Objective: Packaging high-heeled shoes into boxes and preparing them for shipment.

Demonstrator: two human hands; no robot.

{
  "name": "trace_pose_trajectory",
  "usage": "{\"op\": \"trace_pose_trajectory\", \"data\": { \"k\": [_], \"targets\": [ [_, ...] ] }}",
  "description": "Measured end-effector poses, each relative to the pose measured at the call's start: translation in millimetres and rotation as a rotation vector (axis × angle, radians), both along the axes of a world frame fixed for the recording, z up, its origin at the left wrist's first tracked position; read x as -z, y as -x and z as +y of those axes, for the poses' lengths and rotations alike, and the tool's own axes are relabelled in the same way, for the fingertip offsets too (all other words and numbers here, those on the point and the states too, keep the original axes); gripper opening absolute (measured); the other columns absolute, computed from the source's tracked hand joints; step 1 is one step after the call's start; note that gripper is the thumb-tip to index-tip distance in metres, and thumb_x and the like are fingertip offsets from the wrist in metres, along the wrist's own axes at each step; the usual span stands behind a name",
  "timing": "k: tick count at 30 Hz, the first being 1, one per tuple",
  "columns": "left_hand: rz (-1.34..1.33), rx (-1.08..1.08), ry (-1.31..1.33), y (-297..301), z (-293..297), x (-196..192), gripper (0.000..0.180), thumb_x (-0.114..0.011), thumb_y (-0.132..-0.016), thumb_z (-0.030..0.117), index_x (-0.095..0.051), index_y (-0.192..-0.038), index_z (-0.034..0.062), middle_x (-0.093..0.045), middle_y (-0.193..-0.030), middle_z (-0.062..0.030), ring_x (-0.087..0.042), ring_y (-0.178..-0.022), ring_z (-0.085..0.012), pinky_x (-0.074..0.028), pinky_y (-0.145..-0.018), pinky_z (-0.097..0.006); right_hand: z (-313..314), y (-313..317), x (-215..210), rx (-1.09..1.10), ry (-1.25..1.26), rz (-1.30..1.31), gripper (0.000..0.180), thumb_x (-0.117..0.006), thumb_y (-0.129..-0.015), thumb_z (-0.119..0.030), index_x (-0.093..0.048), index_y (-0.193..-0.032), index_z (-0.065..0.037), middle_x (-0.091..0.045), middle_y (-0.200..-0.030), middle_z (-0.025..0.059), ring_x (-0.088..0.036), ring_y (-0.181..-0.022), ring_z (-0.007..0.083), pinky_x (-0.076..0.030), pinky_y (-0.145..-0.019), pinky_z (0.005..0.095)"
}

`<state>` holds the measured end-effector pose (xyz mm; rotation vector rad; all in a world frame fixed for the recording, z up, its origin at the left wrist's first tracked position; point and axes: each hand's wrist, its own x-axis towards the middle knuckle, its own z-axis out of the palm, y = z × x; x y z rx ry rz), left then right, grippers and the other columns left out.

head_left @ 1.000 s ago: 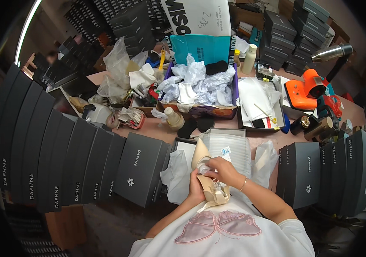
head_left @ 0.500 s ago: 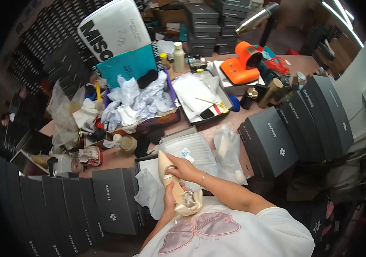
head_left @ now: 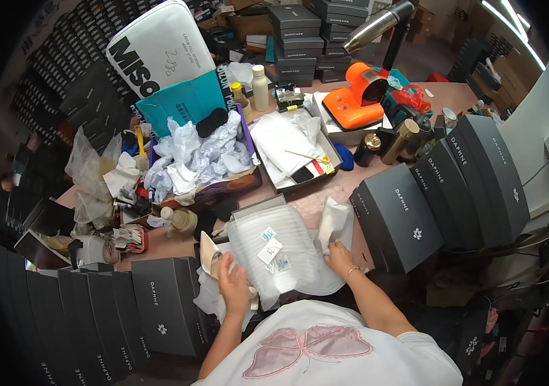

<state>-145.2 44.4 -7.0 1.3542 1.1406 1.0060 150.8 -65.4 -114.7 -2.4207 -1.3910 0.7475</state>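
My left hand [head_left: 233, 287] is open, fingers extended, beside a cream pointed shoe [head_left: 208, 251]. The shoe lies toe-up at the left side of the open box, partly hidden behind that hand, with white tissue [head_left: 211, 294] around it. Farther right, my right hand [head_left: 339, 258] has its fingers closed on the lower edge of a translucent plastic bag [head_left: 345, 233]. Something whitish shows inside the bag; its shape is unclear. Between my hands, a white ribbed padding sheet [head_left: 258, 225] covers much of the box, with small tags [head_left: 269, 251] on top.
Dark grey shoeboxes [head_left: 403, 215] stand at the right, and more shoeboxes [head_left: 162, 309] line the left. Beyond are a purple-edged box [head_left: 252, 138] of crumpled tissue, a shallow tray [head_left: 287, 186], an orange device [head_left: 351, 109] and bottles [head_left: 260, 90].
Both hands held the cream shoe near my body. It now lies at the box's left side, released by both hands. My right hand has moved right to the plastic bag; the padding is uncovered.
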Motion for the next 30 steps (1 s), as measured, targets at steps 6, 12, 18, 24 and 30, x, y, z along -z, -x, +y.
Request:
{"op": "trace_pose_trajectory", "data": {
  "k": [6, 12, 18, 24, 30],
  "targets": [
    [0.085, 0.148, -0.279, -26, -21, -37, 0.072, -0.072, -0.078, 0.009, -0.034, -0.139, -0.0025, -0.036, -0.139, -0.0189, -0.043, -0.126, -0.0306, -0.04, -0.103, -0.041, -2, -40, -76, -0.027, -0.066, -0.103, 0.022, -0.06, -0.076, -0.019, -0.061, -0.085, 0.001, -0.063, -0.086, 0.0225, -0.063, -0.084, 0.0406, -0.05, -0.076, 0.0479],
    [0.269, 0.422, -0.39, -38, -21, -67, 0.102, -0.082, -0.068, 0.028, -0.022, -0.145, -0.0019, -0.025, -0.147, -0.0251, -0.031, -0.135, -0.0386, -0.031, -0.108, -0.044, 12, -81, -261, 0.005, -0.426, -0.08, 0.023, -0.064, -0.077, -0.016, -0.058, -0.086, 0.005, -0.064, -0.085, 0.0223, -0.064, -0.075, 0.0376, -0.05, -0.068, 0.0413],
    [0.138, 0.595, -0.649, -97, -7, -101, 0.117, -0.082, -0.065, 0.043, -0.011, -0.148, 0.0021, -0.015, -0.151, -0.0258, -0.017, -0.14, -0.0436, -0.018, -0.112, -0.052, 38, -7, -333, -0.016, -0.727, 0.712, 0.027, -0.065, -0.083, -0.009, -0.059, -0.105, 0.005, -0.066, -0.093, 0.0066, -0.062, -0.078, 0.0101, -0.05, -0.069, 0.0256],
    [-0.127, 0.772, -0.054, -152, -44, 36, 0.04, -0.067, -0.085, 0.022, -0.057, -0.118, 0.0012, -0.057, -0.118, -0.0146, -0.052, -0.111, -0.0251, -0.041, -0.096, -0.037, 69, 48, -318, -0.111, -0.783, 0.853, 0.03, -0.067, -0.083, -0.009, -0.058, -0.109, 0.005, -0.065, -0.094, 0.005, -0.059, -0.084, 0.0079, -0.049, -0.072, 0.0239],
    [0.436, 0.384, -0.552, -106, -14, 19, 0.046, -0.063, -0.086, 0.018, -0.052, -0.127, 0.0012, -0.051, -0.128, -0.0213, -0.046, -0.122, -0.0382, -0.035, -0.104, -0.046, 42, -3, -295, 0.15, -0.75, 0.856, 0.027, -0.066, -0.085, -0.008, -0.059, -0.107, 0.005, -0.066, -0.094, 0.0064, -0.061, -0.082, 0.0098, -0.05, -0.073, 0.0254]
  ]
}}
